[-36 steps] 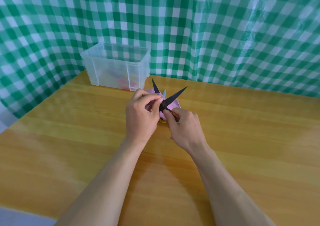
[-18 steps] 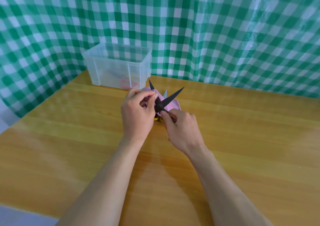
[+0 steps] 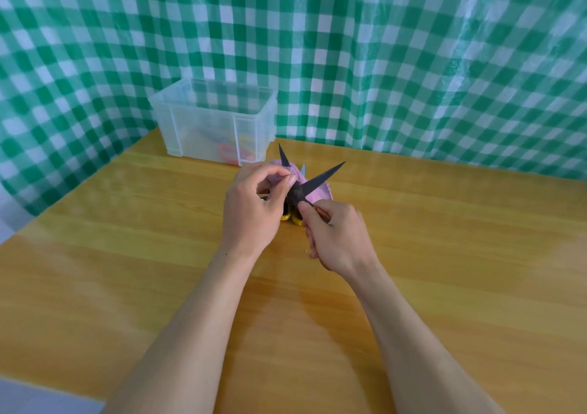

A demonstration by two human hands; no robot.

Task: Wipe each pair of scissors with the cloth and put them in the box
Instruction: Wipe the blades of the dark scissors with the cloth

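Note:
My right hand (image 3: pixel 338 238) grips the handle of a pair of dark-bladed scissors (image 3: pixel 320 180), whose blades stand spread open in a V above the table. My left hand (image 3: pixel 254 210) pinches a pink cloth (image 3: pixel 317 192) against the left blade near the pivot. Yellow-handled scissors (image 3: pixel 290 218) lie on the table under my hands, mostly hidden; a pale blue tip (image 3: pixel 302 169) shows behind the cloth. A clear plastic box (image 3: pixel 212 121) stands at the back left, with red and yellow scissors inside.
The wooden table (image 3: pixel 444 254) spreads wide around my hands, its left edge slanting toward the box. A green-and-white checked curtain (image 3: pixel 381 64) hangs close behind the table and box.
The view has shifted slightly. My left hand with the cloth has slid a little along the left blade near the pivot. The scissors remain spread open in my right hand.

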